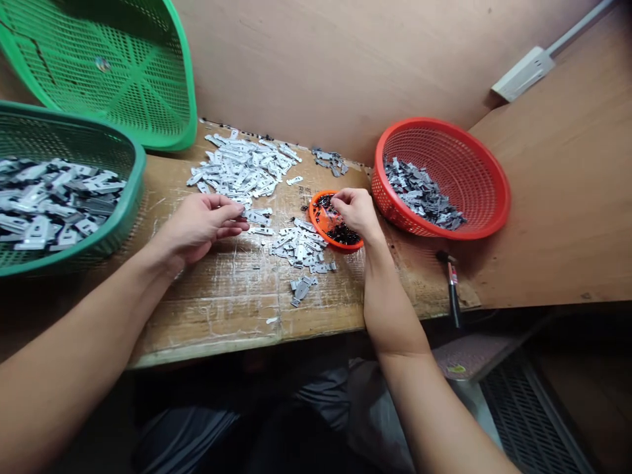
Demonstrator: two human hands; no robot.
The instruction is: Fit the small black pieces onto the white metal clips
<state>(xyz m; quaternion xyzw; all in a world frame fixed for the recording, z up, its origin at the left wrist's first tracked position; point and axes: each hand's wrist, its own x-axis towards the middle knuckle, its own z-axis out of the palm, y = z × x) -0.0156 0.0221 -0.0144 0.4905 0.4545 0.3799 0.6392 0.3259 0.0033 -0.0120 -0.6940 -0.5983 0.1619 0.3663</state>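
Note:
My left hand (202, 224) rests on the worn wooden table (222, 309), its fingers pinched on a small silver metal piece (257, 216) at the edge of a big heap of such pieces (244, 168). My right hand (355, 210) reaches into a small orange dish (318, 220) of tiny black parts (344, 234), fingers curled together over them. What those fingers hold is hidden. A smaller pile of metal pieces (301, 247) lies between my hands.
A green basket (131, 197) with metal pieces stands at the left, and another green basket (118, 66) leans behind it. A red basket (486, 197) holding darker assembled pieces sits right of the dish. A black and red tool (453, 289) lies by the table's right edge.

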